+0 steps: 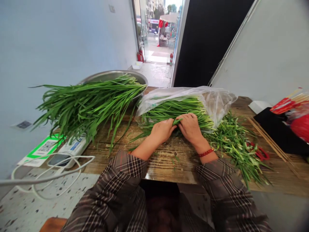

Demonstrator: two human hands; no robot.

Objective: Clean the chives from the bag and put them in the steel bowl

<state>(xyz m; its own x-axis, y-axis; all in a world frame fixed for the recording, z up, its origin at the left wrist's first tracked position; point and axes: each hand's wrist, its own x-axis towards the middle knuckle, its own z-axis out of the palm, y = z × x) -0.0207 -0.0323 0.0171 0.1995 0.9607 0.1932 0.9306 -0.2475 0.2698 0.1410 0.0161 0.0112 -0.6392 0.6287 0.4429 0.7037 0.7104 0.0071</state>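
My left hand (162, 131) and my right hand (190, 127) are close together over the near side of a pile of garlic chives (173, 108). Both have curled fingers, closed on a few green chive leaves that show between them. The pile lies in an opened clear plastic bag (217, 100), pale stem ends to the right. A metal bowl (113, 73) at the left carries a large bunch of chives (96, 103), its leaves hanging over the rim. Right of my right hand is a heap of chive scraps (235, 141). My fingertips are partly hidden.
Red-handled scissors (259, 151) lie by the scraps, near thin wooden sticks (271, 141) and a black box (272, 129). At the left are a white device (72, 149), a QR-code card (45, 148) and a looped white cable (80, 158). The wooden table's front edge (172, 180) is close.
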